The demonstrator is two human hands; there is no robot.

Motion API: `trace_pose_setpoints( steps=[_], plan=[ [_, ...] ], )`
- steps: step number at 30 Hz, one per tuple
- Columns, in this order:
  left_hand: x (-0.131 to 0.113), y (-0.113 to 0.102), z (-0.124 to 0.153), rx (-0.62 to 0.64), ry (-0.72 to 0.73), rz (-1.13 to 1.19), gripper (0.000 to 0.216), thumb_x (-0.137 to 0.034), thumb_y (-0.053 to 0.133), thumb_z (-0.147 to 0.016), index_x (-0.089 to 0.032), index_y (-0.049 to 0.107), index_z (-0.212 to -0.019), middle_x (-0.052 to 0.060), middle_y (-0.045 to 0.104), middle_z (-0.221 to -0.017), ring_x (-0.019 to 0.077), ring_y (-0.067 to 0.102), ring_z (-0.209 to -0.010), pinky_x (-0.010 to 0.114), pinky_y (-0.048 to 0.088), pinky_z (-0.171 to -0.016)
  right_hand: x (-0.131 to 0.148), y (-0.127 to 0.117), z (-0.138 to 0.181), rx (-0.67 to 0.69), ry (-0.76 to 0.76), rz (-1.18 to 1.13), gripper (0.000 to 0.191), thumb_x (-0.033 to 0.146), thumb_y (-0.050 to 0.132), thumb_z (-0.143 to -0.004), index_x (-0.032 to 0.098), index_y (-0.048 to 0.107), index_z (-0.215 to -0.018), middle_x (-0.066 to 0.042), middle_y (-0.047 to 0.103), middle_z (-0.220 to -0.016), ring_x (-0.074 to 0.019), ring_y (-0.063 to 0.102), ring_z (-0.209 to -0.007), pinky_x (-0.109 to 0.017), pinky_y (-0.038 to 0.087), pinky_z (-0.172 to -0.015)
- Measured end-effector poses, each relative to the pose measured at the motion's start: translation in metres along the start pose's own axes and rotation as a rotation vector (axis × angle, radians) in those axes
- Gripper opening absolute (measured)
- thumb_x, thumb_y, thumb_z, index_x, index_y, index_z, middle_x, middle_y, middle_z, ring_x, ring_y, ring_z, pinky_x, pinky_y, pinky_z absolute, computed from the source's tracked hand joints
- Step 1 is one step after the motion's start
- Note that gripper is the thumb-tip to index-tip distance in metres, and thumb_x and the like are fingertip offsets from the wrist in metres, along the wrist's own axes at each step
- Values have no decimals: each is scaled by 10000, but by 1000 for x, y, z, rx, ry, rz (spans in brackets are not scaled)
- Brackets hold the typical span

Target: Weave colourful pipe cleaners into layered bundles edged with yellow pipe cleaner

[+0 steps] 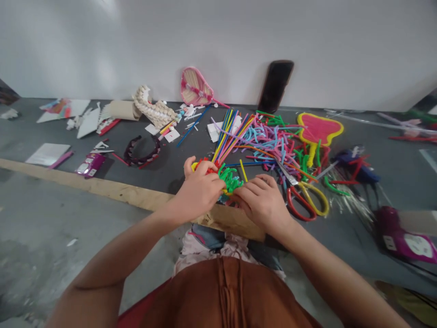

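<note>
Both hands work close together at the table's front edge on a pipe-cleaner craft piece [231,179] with red, green and yellow coils. My left hand [201,191] has its fingers wrapped over the red and yellow end. At the other end, my right hand [261,198] pinches the green and yellow part, its fingertips partly hidden. A short yellow pipe cleaner [243,170] sticks up between the hands. Just beyond lie straight pipe cleaners [227,134] in several colours. Scissors [302,196] with red and yellow handles rest right of my right hand.
A heap of curled pipe cleaners [269,141] spreads behind the hands. A phone [276,86] leans on the wall. Around them are a pink fan-shaped craft [196,86], a pink and yellow craft [321,130], a dark braided headband [141,161] and a purple glue gun [406,237].
</note>
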State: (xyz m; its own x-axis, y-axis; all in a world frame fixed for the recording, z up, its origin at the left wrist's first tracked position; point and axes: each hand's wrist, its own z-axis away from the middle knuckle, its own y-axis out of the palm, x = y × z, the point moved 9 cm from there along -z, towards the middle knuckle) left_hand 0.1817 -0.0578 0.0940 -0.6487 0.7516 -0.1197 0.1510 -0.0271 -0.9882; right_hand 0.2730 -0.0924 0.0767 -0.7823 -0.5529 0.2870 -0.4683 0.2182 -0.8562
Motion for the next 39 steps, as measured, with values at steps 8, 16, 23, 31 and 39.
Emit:
trace_pose_setpoints(
  steps=[8, 16, 23, 31, 39],
  plan=[
    [1, 1, -3, -14, 6, 2, 215, -202, 497, -909, -234, 682, -803, 18, 709, -827, 254, 499, -1119, 599, 106, -1025, -11, 11, 0, -20, 131, -194, 181, 235, 526, -925, 205, 672, -823, -23, 704, -759, -153, 601, -739, -295, 359, -778],
    [-4, -4, 4, -2, -15, -21, 242, -156, 450, -924, -246, 672, -894, -1, 704, -874, 253, 464, -1212, 612, 89, -1059, -33, 29, -4, 79, 388, -455, 147, 212, 570, -857, 212, 672, -752, -5, 690, -721, -148, 596, -683, -246, 376, -649],
    [-5, -5, 5, 13, -14, -40, 201, -196, 449, -940, -254, 642, -932, -9, 711, -907, 277, 465, -1218, 638, 93, -1058, -37, 45, -6, 214, 419, -575, 162, 211, 565, -848, 209, 695, -751, 10, 680, -718, -118, 568, -630, -218, 355, -593],
    [-8, 0, 2, 0, 51, -114, 97, -272, 563, -902, -227, 647, -922, 27, 710, -839, 292, 507, -1140, 643, 78, -1053, -37, 49, -4, 205, 435, -606, 174, 211, 569, -860, 196, 682, -728, 31, 635, -625, -95, 510, -558, -208, 301, -549],
    [-9, -4, -4, -72, 65, -148, 92, -293, 597, -888, -231, 659, -863, 4, 704, -796, 266, 529, -1053, 581, 110, -1043, -33, 30, -3, 71, 334, -642, 112, 139, 596, -821, 169, 667, -740, 5, 651, -670, -108, 534, -637, -208, 337, -623]
  ],
)
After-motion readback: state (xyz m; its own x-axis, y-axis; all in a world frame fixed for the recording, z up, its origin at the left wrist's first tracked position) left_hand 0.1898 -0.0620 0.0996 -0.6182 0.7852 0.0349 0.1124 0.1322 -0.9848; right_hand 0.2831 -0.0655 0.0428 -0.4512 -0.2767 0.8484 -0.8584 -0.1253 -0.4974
